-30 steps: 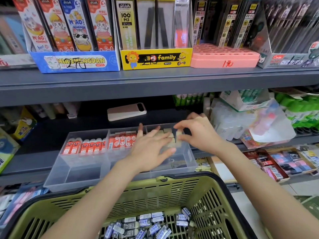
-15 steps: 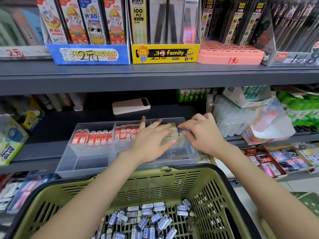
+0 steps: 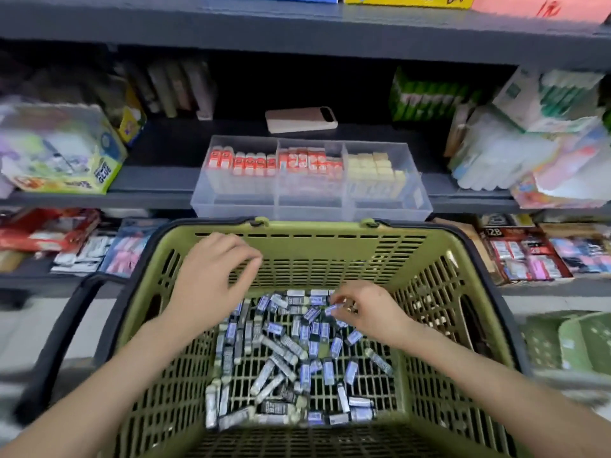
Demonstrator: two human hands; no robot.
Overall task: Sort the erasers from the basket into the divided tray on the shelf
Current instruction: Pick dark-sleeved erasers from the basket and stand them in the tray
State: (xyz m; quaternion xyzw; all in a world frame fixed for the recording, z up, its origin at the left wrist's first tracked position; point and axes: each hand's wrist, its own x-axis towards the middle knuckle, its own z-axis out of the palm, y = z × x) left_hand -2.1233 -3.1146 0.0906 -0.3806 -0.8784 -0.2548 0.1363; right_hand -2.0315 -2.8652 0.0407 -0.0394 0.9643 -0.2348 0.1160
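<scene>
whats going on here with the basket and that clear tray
A person is sorting small wrapped erasers from a green basket into a clear divided tray on the shelf. The right hand pinches one blue-wrapped eraser off the heap; the left hand hovers over the basket, holding nothing. The tray's three compartments hold rows at the back: red-wrapped in the left and middle, cream in the right.

We see dark grey shelves (image 3: 297, 31) packed with stationery: a glue box (image 3: 59, 153) at left, green packs (image 3: 426, 94) at right, a pale phone (image 3: 301, 119) between, pale floor (image 3: 20, 325) below.
</scene>
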